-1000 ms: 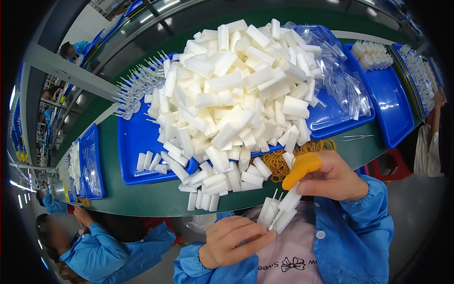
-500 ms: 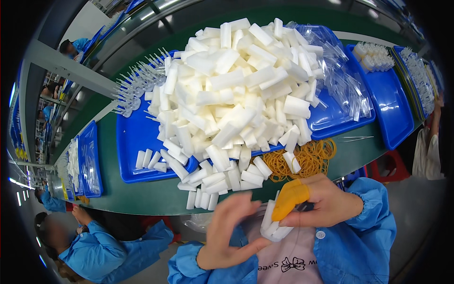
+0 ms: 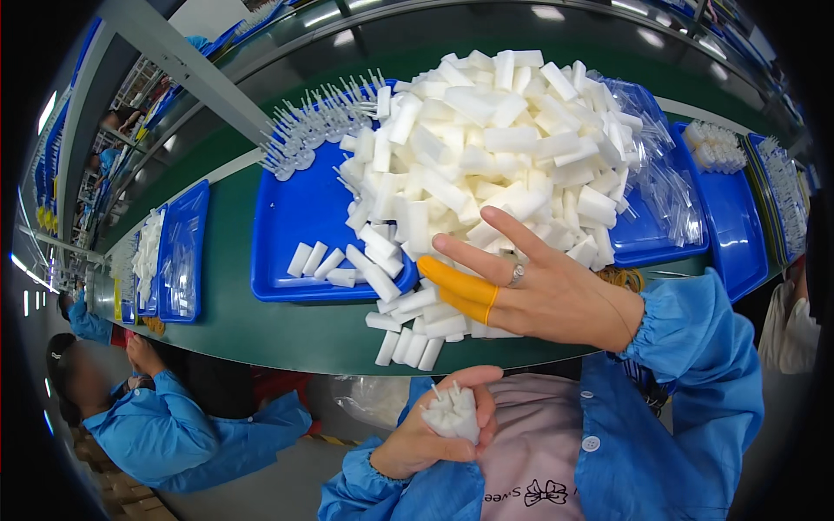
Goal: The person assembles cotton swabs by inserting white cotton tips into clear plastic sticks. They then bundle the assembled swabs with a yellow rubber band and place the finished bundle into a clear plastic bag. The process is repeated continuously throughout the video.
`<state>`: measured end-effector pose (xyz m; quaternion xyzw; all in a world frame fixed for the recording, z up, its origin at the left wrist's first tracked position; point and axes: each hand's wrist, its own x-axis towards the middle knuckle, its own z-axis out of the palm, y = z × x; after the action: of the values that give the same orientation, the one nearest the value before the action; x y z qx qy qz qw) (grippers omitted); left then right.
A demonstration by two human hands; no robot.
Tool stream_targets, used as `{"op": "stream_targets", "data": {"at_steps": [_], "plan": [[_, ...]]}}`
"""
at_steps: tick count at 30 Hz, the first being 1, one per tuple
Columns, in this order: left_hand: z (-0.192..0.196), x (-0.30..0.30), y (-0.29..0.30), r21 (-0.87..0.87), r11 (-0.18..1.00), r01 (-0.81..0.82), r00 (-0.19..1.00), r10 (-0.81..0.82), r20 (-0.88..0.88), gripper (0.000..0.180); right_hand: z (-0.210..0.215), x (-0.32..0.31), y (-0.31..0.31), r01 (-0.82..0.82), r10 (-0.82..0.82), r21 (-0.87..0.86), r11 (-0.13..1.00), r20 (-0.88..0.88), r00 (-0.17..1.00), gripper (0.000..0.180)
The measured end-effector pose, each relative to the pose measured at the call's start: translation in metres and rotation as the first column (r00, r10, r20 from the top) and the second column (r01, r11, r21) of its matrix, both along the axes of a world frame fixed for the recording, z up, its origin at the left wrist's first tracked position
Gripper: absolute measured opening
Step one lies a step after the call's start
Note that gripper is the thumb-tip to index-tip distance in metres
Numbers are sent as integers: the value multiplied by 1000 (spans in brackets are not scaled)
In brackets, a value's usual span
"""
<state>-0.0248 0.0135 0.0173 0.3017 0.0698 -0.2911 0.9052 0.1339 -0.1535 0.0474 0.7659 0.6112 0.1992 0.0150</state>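
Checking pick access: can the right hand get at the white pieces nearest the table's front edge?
Probably yes: the right hand is spread close by, seemingly empty, and those white pieces lie uncovered. The left hand, holding a white bundle, is clear of them.

Left side: co-worker [image 3: 156,434] in blue coat beside the green bench [image 3: 233,304], hands close together. Cardboard boxes [image 3: 122,499] low in the left corner. Left blue tray [image 3: 201,260] holds clear plastic pieces; white pieces [image 3: 149,247] heaped just beside it. Grey metal post [image 3: 174,74] slants across upper left. Clear plastic bag [image 3: 373,398] below bench edge, contents unclear. Right side: blue tray [image 3: 738,234], pale cluster of parts [image 3: 714,146] at its far end; whitish parts [image 3: 779,178] packed in next tray over. Another person [image 3: 789,326], pale clothing, cut off at right rim.
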Motion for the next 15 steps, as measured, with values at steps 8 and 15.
{"op": "stream_targets", "data": {"at_steps": [8, 15], "plan": [[-15, -11, 9, -49, 995, -88, 994, 91, 60, 67, 22, 16, 11, -100, 135, -277, 956, 110, 985, 9], [-23, -7, 10, -21, 983, -185, 980, 186, 77, 65, 21, -8, -22, -94, 99, 90, 991, -47, 994, 15]]}}
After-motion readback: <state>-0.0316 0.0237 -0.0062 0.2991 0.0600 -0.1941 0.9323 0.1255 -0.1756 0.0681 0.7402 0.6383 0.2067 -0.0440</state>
